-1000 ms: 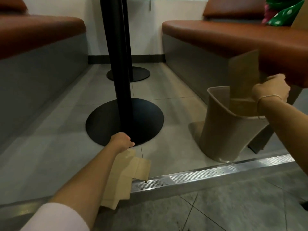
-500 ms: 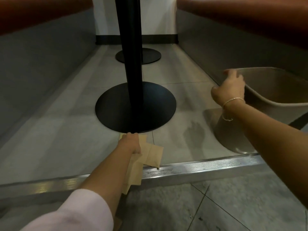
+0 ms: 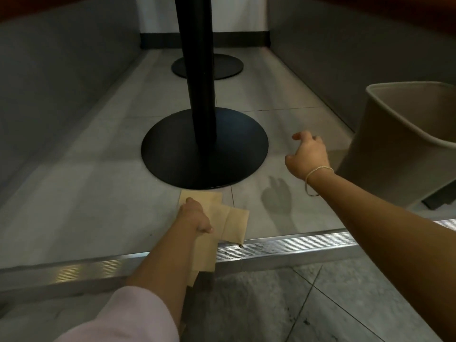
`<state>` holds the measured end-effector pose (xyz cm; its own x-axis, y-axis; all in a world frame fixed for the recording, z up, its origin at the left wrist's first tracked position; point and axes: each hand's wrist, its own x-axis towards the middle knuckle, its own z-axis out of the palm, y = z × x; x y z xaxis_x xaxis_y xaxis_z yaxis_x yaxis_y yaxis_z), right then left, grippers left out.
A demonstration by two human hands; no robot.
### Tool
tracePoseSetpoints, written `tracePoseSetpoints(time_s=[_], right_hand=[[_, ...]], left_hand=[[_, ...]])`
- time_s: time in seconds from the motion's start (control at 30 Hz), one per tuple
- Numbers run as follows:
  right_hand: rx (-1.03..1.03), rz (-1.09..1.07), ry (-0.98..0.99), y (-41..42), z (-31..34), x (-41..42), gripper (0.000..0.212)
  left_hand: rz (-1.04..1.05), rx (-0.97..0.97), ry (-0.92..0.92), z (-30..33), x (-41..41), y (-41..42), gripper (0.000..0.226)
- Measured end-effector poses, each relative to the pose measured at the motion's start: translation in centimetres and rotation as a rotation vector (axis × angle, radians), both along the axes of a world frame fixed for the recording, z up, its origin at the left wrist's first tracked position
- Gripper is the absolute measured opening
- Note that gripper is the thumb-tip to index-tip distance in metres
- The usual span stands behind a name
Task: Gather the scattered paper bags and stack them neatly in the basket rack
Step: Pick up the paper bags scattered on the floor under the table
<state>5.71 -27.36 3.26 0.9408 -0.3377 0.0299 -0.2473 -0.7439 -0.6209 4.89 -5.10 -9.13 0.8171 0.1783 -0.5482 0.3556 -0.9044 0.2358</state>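
Two flat brown paper bags (image 3: 223, 222) lie pinned under the gripping left hand (image 3: 193, 217) for lifting, while the empty, loosely spread right hand (image 3: 309, 155) hovers near the tan plastic basket (image 3: 394, 149).

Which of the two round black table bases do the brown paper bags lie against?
The nearer round black table base, the larger one in view. The brown paper bags under the left hand lie at its front edge; the farther base sits behind the pole.

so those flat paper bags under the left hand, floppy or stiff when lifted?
Probably floppy: the paper bags are thin, flat and creased, and one end already droops over the metal step edge. Likely very light, so the left hand gripping them should manage alone. Overlapping loosely, they may slide apart or fan out unless pinched together.
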Motion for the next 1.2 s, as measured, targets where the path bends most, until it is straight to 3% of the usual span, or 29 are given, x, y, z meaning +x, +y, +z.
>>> tracePoseSetpoints(time_s=[0.13,0.33,0.43,0.53,0.63,0.7,0.77,0.8,0.87,0.93,1.2], right_hand=[[0.008,0.012,0.008,0.5,0.1,0.0,0.054],[-0.037,0.045,0.021,0.3,0.2,-0.6,0.052],[-0.093,0.146,0.112,0.5,-0.3,-0.9,0.060],[-0.148,0.340,0.315,1.3,-1.2,-1.5,0.065],[-0.195,0.501,0.411,2.8,-1.7,-2.1,0.043],[-0.252,0.555,0.389,3.8,-1.8,-2.2,0.031],[-0.298,0.536,0.366,4.4,-1.8,-2.2,0.030],[-0.322,0.515,0.361,4.5,-1.8,-2.1,0.029],[-0.353,0.472,0.348,4.4,-1.7,-1.9,0.027],[-0.358,0.431,0.338,3.8,-1.3,-1.7,0.026],[-0.318,0.372,0.325,1.8,-0.3,-1.9,0.027]], left_hand=[[0.046,0.149,-0.035,-0.1,0.0,0.4,0.104],[-0.136,0.233,-0.042,0.6,-0.2,0.1,0.076],[-0.154,0.017,-0.092,3.0,0.8,-0.1,0.065],[-0.133,-0.393,-0.110,6.4,1.3,-0.6,0.044],[-0.036,-0.698,-0.155,7.9,1.2,-1.1,0.042],[0.024,-0.756,-0.202,7.4,1.6,-1.0,0.040],[0.036,-0.613,-0.244,6.0,1.9,-0.3,0.040],[0.026,-0.424,-0.253,5.0,2.0,0.4,0.047],[0.014,-0.011,-0.162,2.8,1.4,2.2,0.081],[0.017,0.186,-0.034,1.1,0.5,3.4,0.107],[0.195,0.112,0.007,-0.2,0.0,3.5,0.113]])
